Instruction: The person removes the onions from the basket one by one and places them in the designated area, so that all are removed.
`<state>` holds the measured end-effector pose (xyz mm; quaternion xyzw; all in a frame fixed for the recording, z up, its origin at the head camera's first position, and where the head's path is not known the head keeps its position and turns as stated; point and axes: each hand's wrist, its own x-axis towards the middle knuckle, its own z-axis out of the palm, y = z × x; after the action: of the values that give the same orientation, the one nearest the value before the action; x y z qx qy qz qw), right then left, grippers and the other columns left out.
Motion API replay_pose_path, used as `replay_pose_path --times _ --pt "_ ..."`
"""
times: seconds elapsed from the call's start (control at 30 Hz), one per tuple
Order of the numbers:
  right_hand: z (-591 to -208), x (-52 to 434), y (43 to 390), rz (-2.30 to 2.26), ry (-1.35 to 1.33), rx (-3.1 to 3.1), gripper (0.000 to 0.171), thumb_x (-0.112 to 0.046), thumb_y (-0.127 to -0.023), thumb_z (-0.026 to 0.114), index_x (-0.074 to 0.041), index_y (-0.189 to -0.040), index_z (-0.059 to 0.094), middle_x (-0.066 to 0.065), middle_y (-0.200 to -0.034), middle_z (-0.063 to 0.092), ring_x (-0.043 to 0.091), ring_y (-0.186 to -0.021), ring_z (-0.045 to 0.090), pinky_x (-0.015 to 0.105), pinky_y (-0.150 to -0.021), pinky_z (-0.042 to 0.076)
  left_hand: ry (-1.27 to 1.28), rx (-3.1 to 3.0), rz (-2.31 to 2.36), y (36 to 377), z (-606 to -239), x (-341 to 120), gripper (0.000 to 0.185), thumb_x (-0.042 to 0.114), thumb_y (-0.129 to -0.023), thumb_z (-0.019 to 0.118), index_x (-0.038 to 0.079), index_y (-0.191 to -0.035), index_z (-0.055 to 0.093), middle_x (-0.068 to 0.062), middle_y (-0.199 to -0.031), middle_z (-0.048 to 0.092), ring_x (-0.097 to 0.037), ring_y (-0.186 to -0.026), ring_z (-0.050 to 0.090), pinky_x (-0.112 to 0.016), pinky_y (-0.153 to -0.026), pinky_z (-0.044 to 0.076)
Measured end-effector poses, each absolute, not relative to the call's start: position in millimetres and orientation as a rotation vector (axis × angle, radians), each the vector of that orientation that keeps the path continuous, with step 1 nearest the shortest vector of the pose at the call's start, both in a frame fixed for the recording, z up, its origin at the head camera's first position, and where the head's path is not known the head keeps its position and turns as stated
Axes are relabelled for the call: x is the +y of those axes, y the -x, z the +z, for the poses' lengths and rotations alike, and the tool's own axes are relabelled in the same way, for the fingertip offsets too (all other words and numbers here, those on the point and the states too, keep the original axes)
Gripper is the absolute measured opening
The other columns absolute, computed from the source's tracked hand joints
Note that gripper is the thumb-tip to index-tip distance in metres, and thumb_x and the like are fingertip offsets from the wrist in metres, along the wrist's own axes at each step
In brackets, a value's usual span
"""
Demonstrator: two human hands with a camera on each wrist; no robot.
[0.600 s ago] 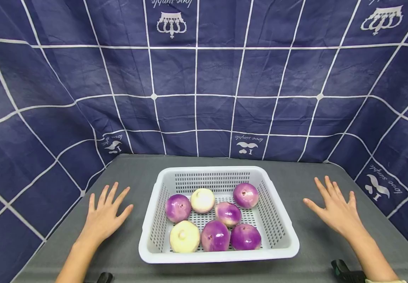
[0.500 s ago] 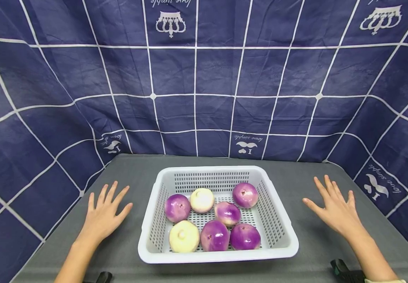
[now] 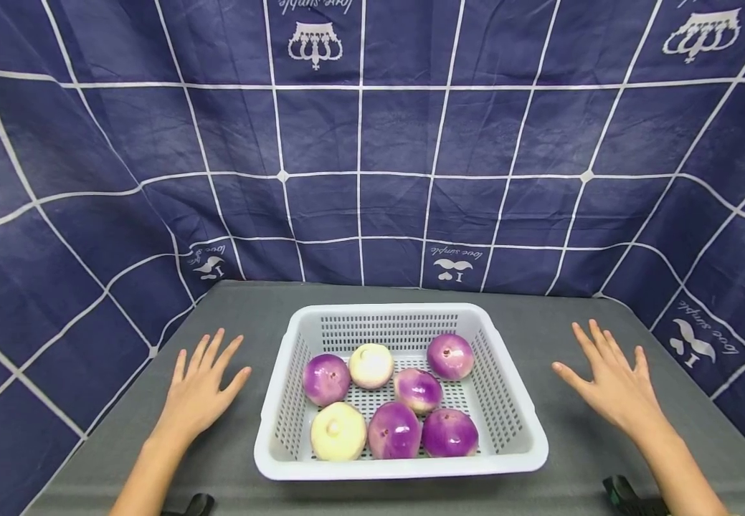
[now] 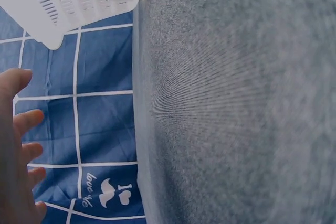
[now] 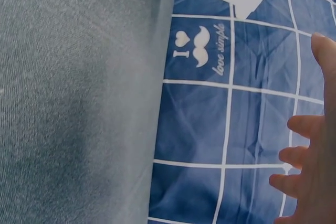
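A white perforated basket (image 3: 514, 416) stands in the middle of the grey table (image 3: 256, 308). Inside lie several round onions, most purple (image 3: 450, 356) and two pale cream (image 3: 338, 431). My left hand (image 3: 203, 390) rests palm down with fingers spread on the table, just left of the basket. My right hand (image 3: 611, 383) rests flat with spread fingers to the basket's right. Neither hand holds anything. The left wrist view shows fingers (image 4: 16, 145) beside a basket corner (image 4: 63, 3); the right wrist view shows fingers (image 5: 310, 182) against the cloth.
A dark blue cloth (image 3: 372, 143) with a white grid hangs behind and along both sides of the table. Two small black objects sit at the table's near edge, one at left (image 3: 194, 505) and one at right (image 3: 620, 494).
My left hand has slid a little to the right, closer to the basket. The right hand and the basket keep their places.
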<state>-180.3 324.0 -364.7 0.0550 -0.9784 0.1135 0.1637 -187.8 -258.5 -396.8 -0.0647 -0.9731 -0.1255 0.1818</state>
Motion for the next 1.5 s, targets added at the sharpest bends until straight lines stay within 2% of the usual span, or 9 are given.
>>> replay_pose_path --times 0.13,0.33,0.67,0.93,1.27,1.5 --pt "-364 320 178 0.332 -0.174 -2.768 0.079 -0.052 -0.086 0.047 -0.015 -0.146 0.013 0.023 -0.150 0.013 0.044 -0.135 0.014 0.062 -0.103 -0.015 0.205 -2.729 -0.380 189 -399 -257 0.058 0.043 -0.090 0.045 0.017 -0.140 0.032 -0.018 -0.148 0.024 -0.032 -0.138 0.017 -0.051 -0.111 -0.002" --pt "-362 313 177 0.338 -0.200 -2.741 0.076 -0.050 -0.085 0.049 -0.015 -0.146 0.017 0.021 -0.149 0.017 0.043 -0.134 0.020 0.058 -0.106 -0.014 0.228 -2.679 -0.419 189 -399 -252 0.056 0.040 -0.091 0.044 0.018 -0.140 0.032 -0.017 -0.148 0.024 -0.031 -0.138 0.019 -0.046 -0.113 -0.003" --pt "-359 302 175 0.379 -0.228 -2.704 0.075 -0.049 -0.085 0.051 -0.017 -0.146 0.018 0.020 -0.149 0.019 0.043 -0.132 0.024 0.054 -0.108 -0.013 0.230 -2.612 -0.444 193 -398 -245 0.054 0.039 -0.091 0.044 0.021 -0.140 0.032 -0.014 -0.145 0.031 -0.035 -0.130 0.029 -0.051 -0.109 0.012" --pt "-353 293 171 0.389 -0.258 -2.688 0.076 -0.048 -0.084 0.053 -0.017 -0.145 0.020 0.019 -0.149 0.022 0.044 -0.129 0.029 0.056 -0.109 -0.007 0.217 -2.610 -0.442 191 -397 -239 0.053 0.040 -0.091 0.043 0.023 -0.140 0.032 -0.013 -0.143 0.034 -0.037 -0.125 0.034 -0.055 -0.099 0.021" --pt "-354 282 168 0.356 -0.301 -2.640 0.073 -0.046 -0.082 0.057 -0.016 -0.142 0.029 0.015 -0.147 0.030 0.038 -0.131 0.031 0.044 -0.113 -0.004 0.202 -2.553 -0.519 194 -400 -231 0.051 0.039 -0.091 0.045 0.025 -0.138 0.035 -0.014 -0.141 0.034 -0.038 -0.124 0.033 -0.056 -0.095 0.021" --pt "-353 274 165 0.375 -0.349 -2.614 0.072 -0.043 -0.082 0.058 -0.020 -0.143 0.027 0.014 -0.147 0.030 0.034 -0.134 0.028 0.039 -0.114 -0.003 0.218 -2.535 -0.557 194 -401 -227 0.050 0.038 -0.090 0.047 0.026 -0.138 0.036 -0.015 -0.142 0.034 -0.039 -0.126 0.031 -0.058 -0.097 0.019"
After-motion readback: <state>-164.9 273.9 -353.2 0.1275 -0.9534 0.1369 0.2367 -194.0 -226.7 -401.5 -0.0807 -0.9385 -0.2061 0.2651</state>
